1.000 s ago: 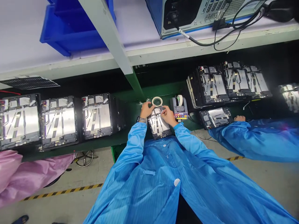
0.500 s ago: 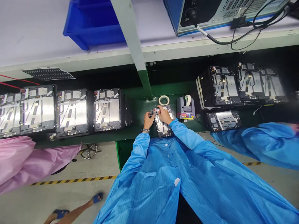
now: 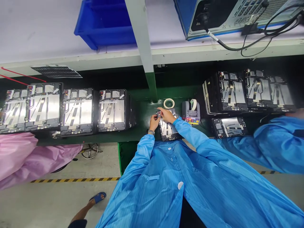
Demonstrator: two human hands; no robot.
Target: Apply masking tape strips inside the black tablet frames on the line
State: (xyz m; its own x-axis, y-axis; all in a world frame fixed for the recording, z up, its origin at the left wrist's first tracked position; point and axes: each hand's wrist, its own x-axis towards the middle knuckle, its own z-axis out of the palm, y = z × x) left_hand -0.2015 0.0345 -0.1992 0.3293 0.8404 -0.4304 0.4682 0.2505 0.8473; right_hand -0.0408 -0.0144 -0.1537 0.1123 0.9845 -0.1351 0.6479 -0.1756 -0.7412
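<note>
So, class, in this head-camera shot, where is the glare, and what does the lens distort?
Head view: glare whitens the metal panels on the left; the lens stretches the blue coat at the bottom and bends the shelf edge; the right-hand panels sit in dimmer light.

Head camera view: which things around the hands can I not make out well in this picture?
Small dark item at the left hand and right hand: partly hidden by fingers, too small to identify.
Flat metal panel: upper part hidden by both hands.
Blue-cased machine: cut off by the top edge.
Co-worker's blue sleeve: cut off by the right edge.
</note>
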